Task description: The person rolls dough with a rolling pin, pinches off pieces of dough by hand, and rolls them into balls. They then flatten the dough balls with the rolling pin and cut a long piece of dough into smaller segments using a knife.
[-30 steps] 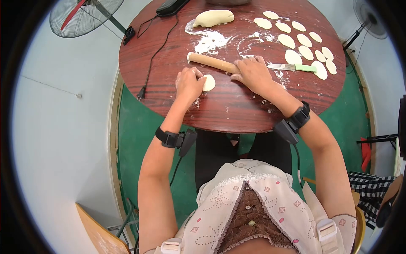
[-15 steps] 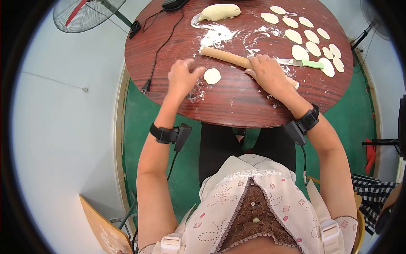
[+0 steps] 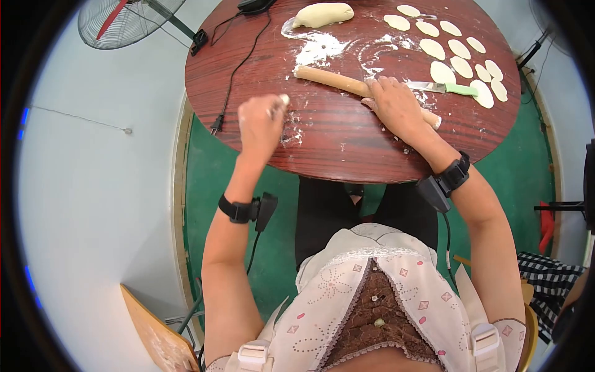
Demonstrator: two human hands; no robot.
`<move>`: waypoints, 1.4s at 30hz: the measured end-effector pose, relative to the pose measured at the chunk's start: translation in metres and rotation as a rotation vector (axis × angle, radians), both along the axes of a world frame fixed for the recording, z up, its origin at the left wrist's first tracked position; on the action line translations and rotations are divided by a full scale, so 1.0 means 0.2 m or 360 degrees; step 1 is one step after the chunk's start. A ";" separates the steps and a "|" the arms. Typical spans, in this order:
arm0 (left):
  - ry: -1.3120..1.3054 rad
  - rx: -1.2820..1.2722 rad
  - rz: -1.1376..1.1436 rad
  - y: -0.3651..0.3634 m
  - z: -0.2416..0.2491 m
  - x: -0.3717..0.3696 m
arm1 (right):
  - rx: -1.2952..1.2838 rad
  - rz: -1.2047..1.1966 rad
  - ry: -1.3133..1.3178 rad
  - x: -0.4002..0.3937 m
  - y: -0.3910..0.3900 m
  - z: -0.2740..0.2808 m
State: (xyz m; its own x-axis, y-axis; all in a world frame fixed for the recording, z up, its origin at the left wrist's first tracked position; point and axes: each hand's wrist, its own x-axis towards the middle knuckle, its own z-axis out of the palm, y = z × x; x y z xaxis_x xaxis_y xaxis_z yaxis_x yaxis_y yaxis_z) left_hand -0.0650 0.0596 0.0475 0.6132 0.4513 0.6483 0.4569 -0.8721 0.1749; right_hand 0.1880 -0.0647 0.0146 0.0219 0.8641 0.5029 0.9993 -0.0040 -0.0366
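Observation:
My left hand (image 3: 261, 123) is closed over the table's left part, slightly blurred. A pale edge of a dough round (image 3: 284, 98) sticks out past its fingertips; the rest of it is hidden by the hand. My right hand (image 3: 396, 106) lies over the wooden rolling pin (image 3: 331, 79), fingers curled across its right half. The pin slants on the table, its left end farther from me. Beyond that hand is a knife with a green handle (image 3: 460, 89), its handle end touching a flat dough round (image 3: 482, 94).
Several flat dough rounds (image 3: 460, 66) are spread at the far right of the round reddish table (image 3: 347, 158). At the back lies a thick dough roll (image 3: 324, 14) beside scattered white flour (image 3: 319, 48). A black cable with a plug (image 3: 230, 87) runs along the left side.
The small dough round that lay flat on the table is now in my left hand, which has closed on it. My right hand stays on the rolling pin.

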 end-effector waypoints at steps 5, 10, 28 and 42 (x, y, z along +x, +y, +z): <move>0.0162 -0.0436 -0.0119 -0.25 -0.11 -0.10 | -0.0002 0.0000 0.0004 0.00 -0.01 0.01; 0.0364 -0.0316 0.0179 -0.30 -0.19 -0.12 | 0.0015 0.0007 0.0011 0.00 0.00 -0.01; -0.0054 -0.0245 0.0360 -0.50 -0.26 0.00 | -0.0092 0.0396 0.0020 -0.30 -0.01 0.04; -0.0291 -0.0355 0.0410 -0.52 -0.32 -0.01 | -0.0242 0.0397 -0.0153 -0.31 0.03 0.05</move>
State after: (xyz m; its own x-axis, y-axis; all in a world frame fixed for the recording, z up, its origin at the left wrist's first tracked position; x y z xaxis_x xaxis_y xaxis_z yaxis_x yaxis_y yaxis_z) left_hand -0.0667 -0.0442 -0.0168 0.3444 0.7178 0.6051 0.5998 -0.6640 0.4464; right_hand 0.1251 -0.0596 0.0236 -0.2420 0.9022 0.3571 0.9690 0.2439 0.0405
